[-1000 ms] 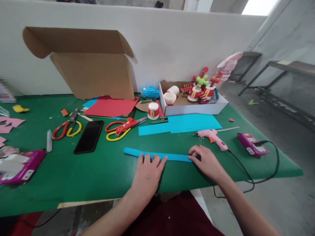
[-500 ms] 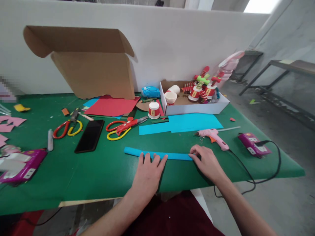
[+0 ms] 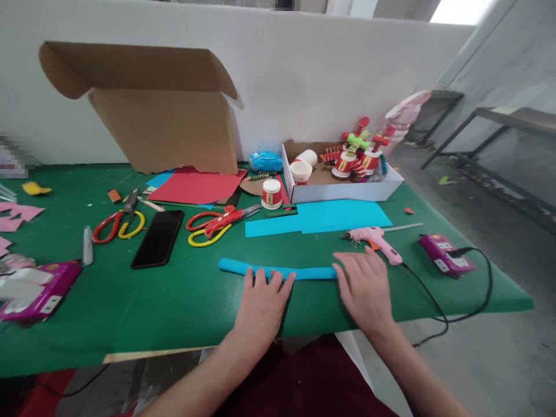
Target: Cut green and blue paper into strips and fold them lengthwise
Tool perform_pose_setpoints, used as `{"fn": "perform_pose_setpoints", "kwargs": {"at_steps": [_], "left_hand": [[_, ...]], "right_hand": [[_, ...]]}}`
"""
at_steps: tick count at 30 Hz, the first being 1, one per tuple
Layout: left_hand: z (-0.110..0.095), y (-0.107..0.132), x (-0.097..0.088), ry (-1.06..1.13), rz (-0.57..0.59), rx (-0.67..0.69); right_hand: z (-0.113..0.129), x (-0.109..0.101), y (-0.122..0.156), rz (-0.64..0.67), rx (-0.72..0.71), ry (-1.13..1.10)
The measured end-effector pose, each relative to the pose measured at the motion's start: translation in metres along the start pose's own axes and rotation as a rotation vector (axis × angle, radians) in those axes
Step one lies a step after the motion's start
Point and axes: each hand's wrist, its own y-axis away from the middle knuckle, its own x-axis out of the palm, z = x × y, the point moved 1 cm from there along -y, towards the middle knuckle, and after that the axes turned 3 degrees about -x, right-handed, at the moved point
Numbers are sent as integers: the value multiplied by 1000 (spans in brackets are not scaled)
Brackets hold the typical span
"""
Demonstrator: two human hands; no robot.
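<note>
A narrow folded blue paper strip [image 3: 315,273] lies across the green table in front of me. With fingers spread, my left hand [image 3: 263,301] presses its fingertips on the middle of the strip. My right hand [image 3: 365,284] is open at the strip's right end, its fingers stretched forward and covering that end. Just beyond the right fingers lies a pink glue gun [image 3: 377,240]. Behind the strip are larger blue paper sheets [image 3: 339,217] and red-and-yellow scissors [image 3: 221,225].
A white box [image 3: 347,192] holds paper cups and spring-bodied figures. Near it stands a red-and-white cup [image 3: 271,195]. To the left are a phone [image 3: 158,238], pliers [image 3: 125,217], red sheets [image 3: 197,185] and a purple pack [image 3: 47,292]. A black cord [image 3: 428,298] trails off the right front edge.
My right hand has opened from a pinch on the strip's right end, its fingers now stretched out flatter. My left hand stays on the strip.
</note>
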Motion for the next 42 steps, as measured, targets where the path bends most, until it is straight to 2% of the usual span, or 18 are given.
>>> {"fn": "perform_pose_setpoints", "kwargs": {"at_steps": [2, 3, 4, 7, 10, 17, 30, 34, 38, 40, 42], "left_hand": [[0, 0, 0, 16, 8, 0], [-1, 0, 0, 18, 11, -1], [-1, 0, 1, 17, 11, -5], [-1, 0, 3, 8, -8, -14], [-2, 1, 4, 3, -35, -17], [-2, 1, 3, 9, -13, -18], [2, 6, 3, 2, 8, -13], [4, 7, 2, 9, 16, 1], [5, 6, 1, 38, 9, -6], [3, 5, 2, 55, -19, -21], [0, 6, 5, 64, -38, -33]], "right_hand": [[24, 3, 7, 38, -263, -103], [36, 7, 11, 121, -378, -139], [44, 11, 16, 191, -421, -152], [54, 23, 27, 348, -339, -147], [46, 28, 32, 426, -261, -123], [33, 21, 29, 521, -286, -128], [18, 16, 29, 539, -249, -101], [18, 10, 22, 499, -221, -158], [31, 13, -14, 370, -119, -349], [44, 24, -37, 303, -81, -566], [56, 42, -56, 270, 28, -800]]}}
